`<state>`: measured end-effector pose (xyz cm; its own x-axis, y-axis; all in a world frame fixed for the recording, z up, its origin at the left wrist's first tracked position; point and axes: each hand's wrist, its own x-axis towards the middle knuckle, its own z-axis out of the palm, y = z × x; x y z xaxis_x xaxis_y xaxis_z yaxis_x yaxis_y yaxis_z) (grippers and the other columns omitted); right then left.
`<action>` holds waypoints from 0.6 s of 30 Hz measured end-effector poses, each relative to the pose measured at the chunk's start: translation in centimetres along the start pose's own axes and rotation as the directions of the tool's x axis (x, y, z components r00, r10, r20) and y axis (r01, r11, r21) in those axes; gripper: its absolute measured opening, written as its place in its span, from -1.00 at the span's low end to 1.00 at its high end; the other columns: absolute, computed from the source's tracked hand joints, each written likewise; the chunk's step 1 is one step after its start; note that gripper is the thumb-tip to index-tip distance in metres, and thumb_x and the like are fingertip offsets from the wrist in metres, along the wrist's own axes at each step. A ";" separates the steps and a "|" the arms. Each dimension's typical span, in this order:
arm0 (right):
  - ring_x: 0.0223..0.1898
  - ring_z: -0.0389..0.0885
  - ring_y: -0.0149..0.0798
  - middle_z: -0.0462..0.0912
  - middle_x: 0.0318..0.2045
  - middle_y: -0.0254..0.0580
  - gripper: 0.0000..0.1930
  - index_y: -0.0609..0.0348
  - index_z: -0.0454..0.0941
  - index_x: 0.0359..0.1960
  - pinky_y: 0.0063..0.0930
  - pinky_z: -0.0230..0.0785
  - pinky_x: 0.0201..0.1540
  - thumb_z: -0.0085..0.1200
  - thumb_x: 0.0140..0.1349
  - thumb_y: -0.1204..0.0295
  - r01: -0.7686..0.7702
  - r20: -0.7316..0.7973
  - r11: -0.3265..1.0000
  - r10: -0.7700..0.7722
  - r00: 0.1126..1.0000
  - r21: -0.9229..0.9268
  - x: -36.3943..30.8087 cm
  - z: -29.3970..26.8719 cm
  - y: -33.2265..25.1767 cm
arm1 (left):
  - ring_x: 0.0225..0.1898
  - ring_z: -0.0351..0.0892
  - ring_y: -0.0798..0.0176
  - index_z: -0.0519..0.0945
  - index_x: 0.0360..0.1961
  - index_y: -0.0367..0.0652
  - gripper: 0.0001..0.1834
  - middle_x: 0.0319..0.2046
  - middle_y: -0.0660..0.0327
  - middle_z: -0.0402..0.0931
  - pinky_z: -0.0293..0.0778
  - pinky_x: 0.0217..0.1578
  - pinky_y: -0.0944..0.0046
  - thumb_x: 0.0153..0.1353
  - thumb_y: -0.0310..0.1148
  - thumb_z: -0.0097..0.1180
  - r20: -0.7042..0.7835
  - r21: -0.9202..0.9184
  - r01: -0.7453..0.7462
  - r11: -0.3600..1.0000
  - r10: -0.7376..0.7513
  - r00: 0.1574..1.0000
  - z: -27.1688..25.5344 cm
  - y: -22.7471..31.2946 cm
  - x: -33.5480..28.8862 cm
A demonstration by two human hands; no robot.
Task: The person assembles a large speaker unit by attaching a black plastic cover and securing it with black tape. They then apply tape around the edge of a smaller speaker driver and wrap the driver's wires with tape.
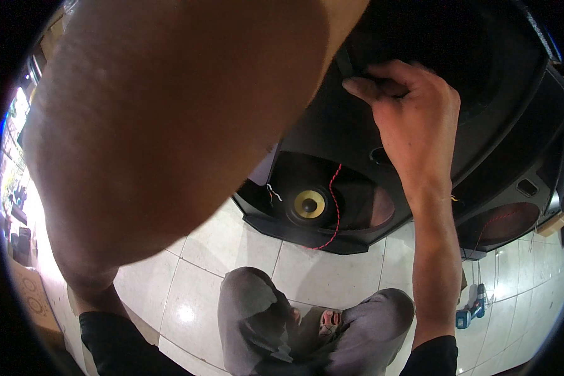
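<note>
A large black speaker cabinet (319, 128) lies in front of me, with an oval opening in its near panel. My right hand (417, 103) is over its upper face, thumb and fingers pinched together beside a narrow dark strip (344, 65). Whatever is between those fingertips is too dark to name. My left arm (188, 125) is raised close to the camera and covers much of the left side; its hand is out of the picture. A round speaker driver with a yellow ring (309, 205) shows inside the opening. From the opening hangs a twisted red-and-black wire (338, 210).
White wire ends (273, 192) stick out at the opening's left. Another black cabinet (498, 225) stands at the right. A blue cordless drill (472, 310) is on the tiled floor (200, 289), right of my bent knees. At the far left is a cardboard box (34, 301).
</note>
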<state>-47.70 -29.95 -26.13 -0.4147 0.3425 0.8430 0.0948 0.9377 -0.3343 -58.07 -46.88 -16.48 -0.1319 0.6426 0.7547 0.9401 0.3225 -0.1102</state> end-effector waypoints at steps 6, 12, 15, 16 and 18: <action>-0.45 0.75 -0.35 0.79 -0.46 -0.24 -0.81 0.16 0.81 -0.27 -0.41 0.53 -0.33 0.45 0.16 0.33 -0.045 0.008 0.998 0.045 0.999 0.035 0.2 0.1 -0.1 | -0.38 0.66 0.08 0.64 -0.12 -0.23 -0.79 -0.29 0.01 0.63 0.56 -0.33 0.16 0.28 -0.36 0.26 -0.012 -0.002 -0.011 1.000 0.011 1.000 0.2 0.1 0.1; -0.51 0.76 -0.21 0.76 -0.52 -0.11 -0.89 0.14 0.82 -0.33 -0.35 0.55 -0.37 0.39 0.18 0.39 0.030 -0.059 0.996 -0.025 0.998 0.088 0.1 0.5 -0.1 | -0.38 0.66 0.07 0.64 -0.12 -0.24 -0.79 -0.30 0.00 0.63 0.56 -0.33 0.15 0.27 -0.37 0.27 -0.026 -0.006 -0.018 1.000 0.018 1.000 0.3 0.2 0.2; -0.51 0.75 -0.23 0.75 -0.52 -0.11 -0.90 0.15 0.81 -0.34 -0.35 0.53 -0.38 0.38 0.18 0.40 0.033 -0.069 0.994 -0.026 0.997 0.104 0.0 0.5 -0.2 | -0.38 0.66 0.06 0.65 -0.12 -0.24 -0.79 -0.30 0.00 0.63 0.56 -0.33 0.15 0.27 -0.37 0.27 -0.029 -0.006 -0.024 1.000 0.024 0.999 0.3 0.3 0.2; -0.51 0.75 -0.23 0.75 -0.51 -0.10 -0.90 0.15 0.81 -0.34 -0.35 0.52 -0.38 0.38 0.18 0.41 0.048 -0.082 0.994 -0.041 0.996 0.095 0.0 0.4 -0.2 | -0.38 0.66 0.06 0.65 -0.13 -0.24 -0.79 -0.30 0.00 0.63 0.56 -0.33 0.14 0.27 -0.37 0.27 -0.028 -0.007 -0.025 1.000 0.025 0.999 0.3 0.3 0.2; -0.51 0.74 -0.22 0.76 -0.49 -0.09 -0.91 0.15 0.81 -0.33 -0.35 0.51 -0.38 0.37 0.18 0.42 0.019 -0.063 0.997 -0.014 0.998 0.075 0.0 0.2 -0.3 | -0.38 0.66 0.06 0.65 -0.13 -0.24 -0.79 -0.31 0.00 0.63 0.56 -0.33 0.14 0.26 -0.37 0.27 -0.029 -0.004 -0.027 1.000 0.026 0.999 0.3 0.4 0.1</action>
<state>-47.96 -30.23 -26.12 -0.3585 0.3320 0.8725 0.0190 0.9370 -0.3488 -57.78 -46.48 -16.64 -0.0980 0.6308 0.7697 0.9447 0.3021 -0.1274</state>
